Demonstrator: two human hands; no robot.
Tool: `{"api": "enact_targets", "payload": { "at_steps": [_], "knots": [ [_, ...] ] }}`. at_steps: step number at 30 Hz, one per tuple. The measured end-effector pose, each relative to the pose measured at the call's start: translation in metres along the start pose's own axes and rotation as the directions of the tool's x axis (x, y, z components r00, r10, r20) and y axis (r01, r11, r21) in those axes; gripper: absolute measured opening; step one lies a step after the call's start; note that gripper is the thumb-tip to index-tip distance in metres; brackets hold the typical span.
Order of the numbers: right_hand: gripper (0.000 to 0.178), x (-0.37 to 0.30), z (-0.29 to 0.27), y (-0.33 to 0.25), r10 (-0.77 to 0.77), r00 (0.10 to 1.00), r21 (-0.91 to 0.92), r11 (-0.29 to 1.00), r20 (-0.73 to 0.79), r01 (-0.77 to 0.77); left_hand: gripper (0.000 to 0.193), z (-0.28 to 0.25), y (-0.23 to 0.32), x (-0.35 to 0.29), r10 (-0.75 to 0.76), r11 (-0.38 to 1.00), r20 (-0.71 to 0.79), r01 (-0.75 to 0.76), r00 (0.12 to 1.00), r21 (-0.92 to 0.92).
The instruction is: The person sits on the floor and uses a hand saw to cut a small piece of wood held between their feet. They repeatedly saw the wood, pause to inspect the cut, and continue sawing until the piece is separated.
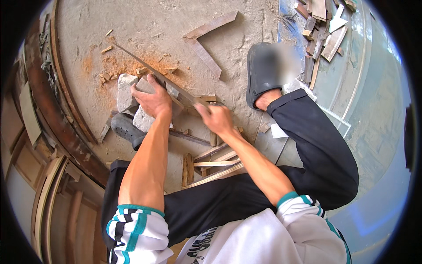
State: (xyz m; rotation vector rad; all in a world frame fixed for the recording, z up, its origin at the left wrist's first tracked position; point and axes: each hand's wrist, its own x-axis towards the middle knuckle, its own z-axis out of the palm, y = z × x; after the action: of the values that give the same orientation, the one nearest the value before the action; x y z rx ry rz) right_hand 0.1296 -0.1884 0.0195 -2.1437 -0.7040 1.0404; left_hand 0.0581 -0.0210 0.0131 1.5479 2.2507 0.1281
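Observation:
A hand saw (175, 86) with a long narrow blade runs slantwise from the far left toward me. My right hand (217, 118) is closed around its near end, and most of the handle is hidden in the fist. My left hand (154, 97) presses on and grips a piece of wood (144, 83), right beside the blade. Whitish rough blocks (125, 91) sit under and next to that wood. Orange sawdust (118, 67) and small offcuts (107, 49) lie around the blade on the floor.
Two wooden strips joined in a V (202, 50) lie on the concrete floor ahead. Scrap wood (317, 33) is piled at the far right. A wooden frame (188, 169) lies between my legs. My dark clogs (259, 66) flank the work; wooden panels (74, 220) stand at left.

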Motion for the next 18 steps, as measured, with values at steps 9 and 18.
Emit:
{"api": "enact_targets", "payload": {
  "at_steps": [9,18],
  "knots": [
    [0.071,-0.026,-0.006,0.045,-0.002,1.0,0.082,0.997,0.001,0.002,0.08,0.001,0.001,0.003,-0.005,1.0,0.008,0.005,1.0,-0.017],
    [0.076,-0.011,0.008,0.022,-0.036,0.998,0.125,0.991,-0.06,0.043,0.08,0.0,0.0,-0.001,-0.004,0.999,-0.009,0.004,1.0,-0.035]
  ]
}}
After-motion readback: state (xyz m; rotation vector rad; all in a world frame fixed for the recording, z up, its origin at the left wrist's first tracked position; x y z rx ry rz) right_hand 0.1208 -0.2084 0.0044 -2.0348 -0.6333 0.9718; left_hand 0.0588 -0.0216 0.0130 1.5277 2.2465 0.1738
